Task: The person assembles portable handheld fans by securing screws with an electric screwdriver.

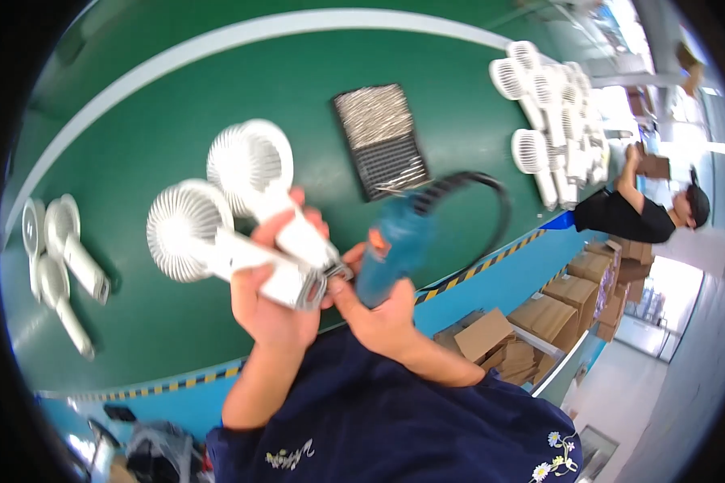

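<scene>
Two white handheld fans lie side by side in my left hand (275, 310), whose fingers wrap round their handles. The nearer fan (187, 233) and the farther fan (254, 165) have their round grilles pointing up and left. My right hand (383, 318) is closed round a teal electric screwdriver (399, 241), blurred by motion. Fingers of the right hand meet the bottom ends of the fan handles. From the tool a black cable (499, 201) loops to the right. Beyond the tool lies a black tray (381, 137) filled with many small metal pieces, probably screws.
Several white fans (55, 274) rest at the left of the green table (314, 72). A larger group of fans (552, 121) is piled at the far right. Cardboard boxes (568, 294) stand beyond the striped table edge. Another person (636, 209) in black works at the right.
</scene>
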`<state>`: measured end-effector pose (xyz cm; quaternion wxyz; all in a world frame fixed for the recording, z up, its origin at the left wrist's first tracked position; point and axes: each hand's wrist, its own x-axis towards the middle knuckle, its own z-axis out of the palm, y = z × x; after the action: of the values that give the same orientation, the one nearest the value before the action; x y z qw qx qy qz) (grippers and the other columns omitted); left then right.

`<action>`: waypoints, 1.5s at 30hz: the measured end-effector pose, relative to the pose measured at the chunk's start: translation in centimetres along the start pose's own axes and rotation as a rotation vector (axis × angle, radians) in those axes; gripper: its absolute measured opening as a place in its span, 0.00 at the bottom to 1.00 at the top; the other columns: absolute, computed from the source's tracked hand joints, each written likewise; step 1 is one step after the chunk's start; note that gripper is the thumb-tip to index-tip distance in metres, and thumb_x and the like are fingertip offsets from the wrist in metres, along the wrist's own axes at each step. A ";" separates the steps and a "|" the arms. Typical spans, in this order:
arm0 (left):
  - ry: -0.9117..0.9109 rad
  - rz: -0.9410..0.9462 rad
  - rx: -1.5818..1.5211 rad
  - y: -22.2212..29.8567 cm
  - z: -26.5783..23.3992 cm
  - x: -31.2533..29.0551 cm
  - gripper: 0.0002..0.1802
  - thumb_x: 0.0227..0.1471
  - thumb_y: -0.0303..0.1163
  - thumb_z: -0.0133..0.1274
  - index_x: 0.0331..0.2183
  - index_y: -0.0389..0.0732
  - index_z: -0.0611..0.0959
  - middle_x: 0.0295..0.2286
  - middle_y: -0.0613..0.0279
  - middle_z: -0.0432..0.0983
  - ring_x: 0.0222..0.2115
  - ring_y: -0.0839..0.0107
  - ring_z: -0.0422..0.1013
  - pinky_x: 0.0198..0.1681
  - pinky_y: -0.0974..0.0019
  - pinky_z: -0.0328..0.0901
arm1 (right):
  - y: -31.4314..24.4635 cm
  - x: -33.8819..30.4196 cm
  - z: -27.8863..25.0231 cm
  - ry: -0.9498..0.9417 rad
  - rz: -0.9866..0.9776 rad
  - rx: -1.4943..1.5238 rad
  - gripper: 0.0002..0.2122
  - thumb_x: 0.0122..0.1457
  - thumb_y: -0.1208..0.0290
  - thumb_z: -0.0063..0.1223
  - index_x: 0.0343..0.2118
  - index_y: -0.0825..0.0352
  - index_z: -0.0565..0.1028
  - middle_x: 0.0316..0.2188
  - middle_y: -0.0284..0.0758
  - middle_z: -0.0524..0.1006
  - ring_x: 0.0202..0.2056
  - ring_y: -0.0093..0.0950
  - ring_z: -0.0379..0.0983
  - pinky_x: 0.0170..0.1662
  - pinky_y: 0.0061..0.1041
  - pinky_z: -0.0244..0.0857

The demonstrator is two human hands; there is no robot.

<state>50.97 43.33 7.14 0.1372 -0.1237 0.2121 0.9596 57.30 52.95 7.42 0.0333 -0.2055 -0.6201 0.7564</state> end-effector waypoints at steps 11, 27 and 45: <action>-0.241 -0.056 0.145 -0.9 -1.0 -0.1 0.28 0.40 0.38 0.46 0.45 0.37 0.74 0.58 0.43 0.51 0.55 0.50 0.57 0.58 0.47 0.54 | -1.4 1.2 -2.1 -0.050 0.022 -0.044 0.16 0.55 0.77 0.55 0.45 0.69 0.65 0.27 0.30 0.71 0.23 0.15 0.68 0.24 0.16 0.63; -0.201 -0.259 0.307 -2.4 2.1 1.0 0.15 0.36 0.25 0.45 0.33 0.39 0.68 0.29 0.49 0.70 0.21 0.62 0.69 0.26 0.58 0.66 | -3.9 2.4 -16.3 0.423 -0.108 0.425 0.14 0.57 0.74 0.51 0.44 0.73 0.65 0.36 0.43 0.75 0.34 0.30 0.76 0.25 0.20 0.68; -0.122 -0.224 0.017 -2.7 3.8 1.8 0.20 0.62 0.46 0.32 0.42 0.42 0.69 0.20 0.67 0.60 0.15 0.77 0.55 0.14 0.74 0.51 | -5.9 1.7 -11.3 0.141 -0.684 0.606 0.30 0.57 0.41 0.40 0.50 0.65 0.61 0.24 0.34 0.68 0.10 0.23 0.59 0.13 0.20 0.55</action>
<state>49.44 47.78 8.92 0.2569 -0.0869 0.1965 0.9422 58.50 65.30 10.95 0.3816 -0.0210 -0.3995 0.8332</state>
